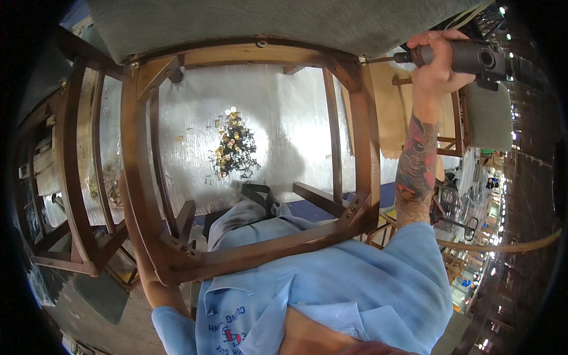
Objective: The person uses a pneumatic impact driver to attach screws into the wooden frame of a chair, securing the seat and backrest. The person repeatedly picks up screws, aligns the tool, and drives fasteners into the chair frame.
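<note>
A dark grey power screwdriver (454,58) is wrapped in the fingers of my right hand (436,62), at the far right. It lies level, and its long bit points left to a small metal bracket (362,60) at the frame's upper right corner. The brown wooden chair frame (266,255) stands before my chest, joined at its far side to a grey upholstered panel (248,23). My left forearm runs up behind the frame's left leg. That leg hides most of my left hand (122,188), so its fingers do not show.
Black screws (244,151) and brass-coloured brackets (232,111) lie heaped on a plastic-covered surface (189,112) seen through the frame. Another wooden chair frame (74,165) stands close on the left. At the right are a cardboard sheet (378,109), a grey-padded chair (491,115) and a curved tan hose (503,244).
</note>
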The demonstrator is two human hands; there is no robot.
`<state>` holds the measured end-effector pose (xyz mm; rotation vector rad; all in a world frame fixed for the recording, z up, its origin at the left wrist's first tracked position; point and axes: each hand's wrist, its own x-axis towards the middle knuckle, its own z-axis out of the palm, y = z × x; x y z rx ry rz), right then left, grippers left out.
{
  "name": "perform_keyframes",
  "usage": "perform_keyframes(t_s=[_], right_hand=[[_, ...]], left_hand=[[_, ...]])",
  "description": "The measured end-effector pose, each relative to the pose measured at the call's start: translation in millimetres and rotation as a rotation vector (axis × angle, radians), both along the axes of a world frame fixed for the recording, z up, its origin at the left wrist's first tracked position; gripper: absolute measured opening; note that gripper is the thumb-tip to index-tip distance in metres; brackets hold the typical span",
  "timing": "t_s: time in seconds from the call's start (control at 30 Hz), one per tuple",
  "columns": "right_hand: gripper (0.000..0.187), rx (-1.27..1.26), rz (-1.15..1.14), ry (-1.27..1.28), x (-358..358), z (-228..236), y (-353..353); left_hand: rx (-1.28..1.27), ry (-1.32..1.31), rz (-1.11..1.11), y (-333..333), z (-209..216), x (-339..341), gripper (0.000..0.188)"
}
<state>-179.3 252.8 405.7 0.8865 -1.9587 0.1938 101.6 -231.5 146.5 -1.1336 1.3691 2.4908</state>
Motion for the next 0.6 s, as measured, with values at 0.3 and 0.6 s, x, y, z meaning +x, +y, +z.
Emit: perform_keyframes(t_s=[0.3, 0.6], right_hand=[[0.011, -0.899, 0.094, -0.420, 4.6, -32.4, -31.3], [0.029, -0.977, 0.142, -0.332, -8.3, -28.5, -45.2]], left_hand=[[0.048, 0.001, -0.019, 5.1, -6.6, -12.5, 0.018], [0.250, 0.284, 0.032, -2.4, -10.3, -73.1, 0.019]])
